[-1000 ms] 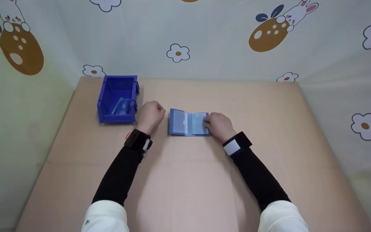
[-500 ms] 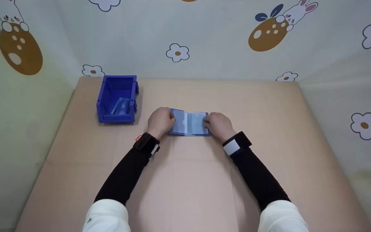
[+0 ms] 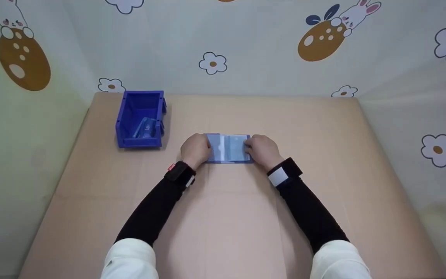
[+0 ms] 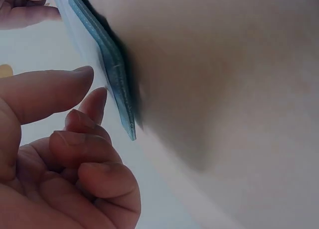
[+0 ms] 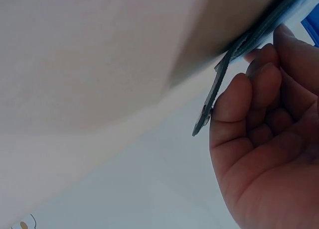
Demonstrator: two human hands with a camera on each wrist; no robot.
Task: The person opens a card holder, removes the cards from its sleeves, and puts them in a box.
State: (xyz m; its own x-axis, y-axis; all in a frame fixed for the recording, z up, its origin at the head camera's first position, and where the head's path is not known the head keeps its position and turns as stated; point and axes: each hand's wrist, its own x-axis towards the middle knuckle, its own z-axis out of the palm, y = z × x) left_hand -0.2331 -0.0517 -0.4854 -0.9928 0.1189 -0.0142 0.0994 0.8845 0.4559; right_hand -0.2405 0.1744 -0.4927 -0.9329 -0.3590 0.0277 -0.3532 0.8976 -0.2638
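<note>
The rectangular blue wallet with pale, clear-sleeved pages (image 3: 227, 149) lay spread on the flat tan bench (image 3: 238, 221). The bare right-hand grip (image 3: 264, 150) grasped its right edge; whether the bare left-hand grip (image 3: 196, 150) pinched or merely touched the other, I couldn't tell. The step seemed to be holding it open; the next move probably called for steady edges. White lettering on the blue packet (image 3: 149, 130) in the rectangular blue plastic bin (image 3: 139, 143) (tiny, alas) was unreadable.

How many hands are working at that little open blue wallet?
2: the left hand at the left end of the blue wallet, and the right hand at its right end. No others show, and neither is fully hidden.
</note>
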